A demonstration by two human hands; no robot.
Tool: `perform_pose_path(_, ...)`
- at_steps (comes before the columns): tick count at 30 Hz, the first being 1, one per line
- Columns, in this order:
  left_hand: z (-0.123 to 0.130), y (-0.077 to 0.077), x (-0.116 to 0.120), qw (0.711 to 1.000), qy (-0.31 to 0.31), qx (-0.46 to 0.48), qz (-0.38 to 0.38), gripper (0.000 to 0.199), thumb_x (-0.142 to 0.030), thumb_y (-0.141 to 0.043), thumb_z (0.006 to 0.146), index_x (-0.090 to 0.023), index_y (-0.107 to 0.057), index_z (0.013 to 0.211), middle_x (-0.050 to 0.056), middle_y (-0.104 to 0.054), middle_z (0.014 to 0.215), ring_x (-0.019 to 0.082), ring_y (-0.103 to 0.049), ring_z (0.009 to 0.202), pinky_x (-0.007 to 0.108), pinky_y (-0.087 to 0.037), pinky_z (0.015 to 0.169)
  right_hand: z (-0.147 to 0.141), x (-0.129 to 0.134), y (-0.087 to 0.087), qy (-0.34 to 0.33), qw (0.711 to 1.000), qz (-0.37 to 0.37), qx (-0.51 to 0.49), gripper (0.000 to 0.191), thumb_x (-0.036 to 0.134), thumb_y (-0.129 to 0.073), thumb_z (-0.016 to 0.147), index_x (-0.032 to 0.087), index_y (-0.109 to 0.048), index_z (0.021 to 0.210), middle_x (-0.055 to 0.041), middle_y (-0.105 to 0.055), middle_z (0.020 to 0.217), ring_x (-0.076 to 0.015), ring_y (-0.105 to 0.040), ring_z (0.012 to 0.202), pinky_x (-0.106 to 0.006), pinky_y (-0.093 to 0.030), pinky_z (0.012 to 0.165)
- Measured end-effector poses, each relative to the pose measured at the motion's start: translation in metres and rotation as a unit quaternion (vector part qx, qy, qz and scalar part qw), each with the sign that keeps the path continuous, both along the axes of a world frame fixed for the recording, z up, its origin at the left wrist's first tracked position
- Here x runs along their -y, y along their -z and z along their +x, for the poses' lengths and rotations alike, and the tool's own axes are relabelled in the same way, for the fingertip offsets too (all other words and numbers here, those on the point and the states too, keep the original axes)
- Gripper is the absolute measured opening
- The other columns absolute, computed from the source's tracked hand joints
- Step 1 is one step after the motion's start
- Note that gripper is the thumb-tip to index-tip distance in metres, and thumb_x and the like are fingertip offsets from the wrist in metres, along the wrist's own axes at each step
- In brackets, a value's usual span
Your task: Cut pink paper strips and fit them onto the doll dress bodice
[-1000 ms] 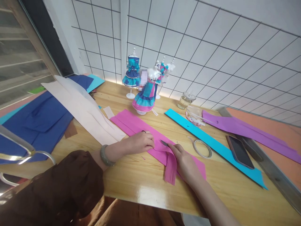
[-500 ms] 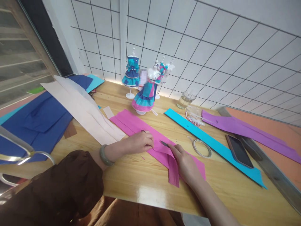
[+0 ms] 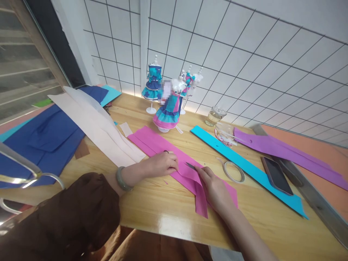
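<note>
Noted wooden bench (image 3: pixel 152 214) spanning the view from window side to metal edging. Found dark blue sheets (image 3: pixel 63 156) piled at its left, pale pink sheet (image 3: pixel 95 127) partly overlying them. Observed purple strip (image 3: pixel 285 151) at far right, running past the metal edging; turquoise strip (image 3: pixel 244 166) slantwise, near it. Located magenta strip (image 3: pixel 157 141) at bench centre, beneath both hands, with narrow folded flap trailing toward the near edge. Counted several miniature dress forms (image 3: pixel 167 116) behind it. Recorded right hand (image 3: pixel 214 186) with thumb and fingers pinching a tool over the magenta strip; left hand (image 3: pixel 160 165) with fingertips pressed together on the same strip, just left of the tool. Saw phone (image 3: pixel 277 175) lying across turquoise strip, glass (image 3: pixel 215 116) near the tiled wall, tape roll (image 3: pixel 241 174) beside turquoise strip. Logged pointed blade (image 3: pixel 190 166) protruding from right hand, handle hidden.
</note>
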State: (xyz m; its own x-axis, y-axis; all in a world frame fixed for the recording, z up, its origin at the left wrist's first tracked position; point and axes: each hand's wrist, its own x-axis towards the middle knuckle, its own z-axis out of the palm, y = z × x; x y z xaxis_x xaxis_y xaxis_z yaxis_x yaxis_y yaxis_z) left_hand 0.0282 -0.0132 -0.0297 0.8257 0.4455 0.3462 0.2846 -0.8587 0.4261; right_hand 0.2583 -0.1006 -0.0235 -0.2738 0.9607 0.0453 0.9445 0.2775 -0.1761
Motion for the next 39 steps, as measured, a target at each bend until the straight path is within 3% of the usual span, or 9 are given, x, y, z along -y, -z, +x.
perform_pose_path(9,0.000,-0.001,0.000,1.000,0.002,0.000,0.005,0.019,-0.015,-0.049,0.085,-0.018,-0.067,0.078,0.003,-0.062,0.083,0.014,-0.053,0.084,0.027,-0.036,0.081,-0.011,-0.005,-0.004,-0.009,1.000,0.005,-0.007,0.057,0.002,-0.034,0.077,0.020,-0.046,0.130,-0.0117,-0.058,0.102,-0.0205,-0.060,0.086,-0.029,-0.047,0.068)
perform_pose_path(16,0.000,0.000,0.000,1.000,0.000,0.001,0.004,0.017,-0.016,-0.051,0.084,-0.018,-0.067,0.078,0.003,-0.063,0.082,0.014,-0.052,0.083,0.027,-0.036,0.080,-0.009,-0.003,-0.005,-0.008,1.000,0.009,0.000,0.054,0.006,-0.033,0.081,0.025,-0.045,0.131,-0.0089,-0.059,0.106,-0.0189,-0.062,0.083,-0.028,-0.047,0.064)
perform_pose_path(31,0.001,-0.003,0.001,1.000,0.003,0.002,0.012,0.020,-0.014,-0.050,0.084,-0.017,-0.066,0.072,0.003,-0.062,0.081,0.014,-0.052,0.082,0.027,-0.036,0.078,-0.021,-0.011,-0.011,0.003,1.000,-0.018,-0.001,0.060,0.000,-0.036,0.075,0.022,-0.045,0.130,-0.0106,-0.057,0.103,-0.0206,-0.061,0.088,-0.030,-0.047,0.071)
perform_pose_path(39,0.001,-0.004,0.002,1.000,-0.010,-0.009,0.002,0.018,-0.015,-0.051,0.084,-0.017,-0.067,0.076,0.003,-0.063,0.084,0.014,-0.053,0.083,0.027,-0.037,0.080,-0.024,-0.011,-0.009,0.008,0.999,-0.031,0.001,0.051,0.006,-0.035,0.081,0.017,-0.046,0.129,-0.0118,-0.057,0.106,-0.0224,-0.060,0.090,-0.030,-0.045,0.072)
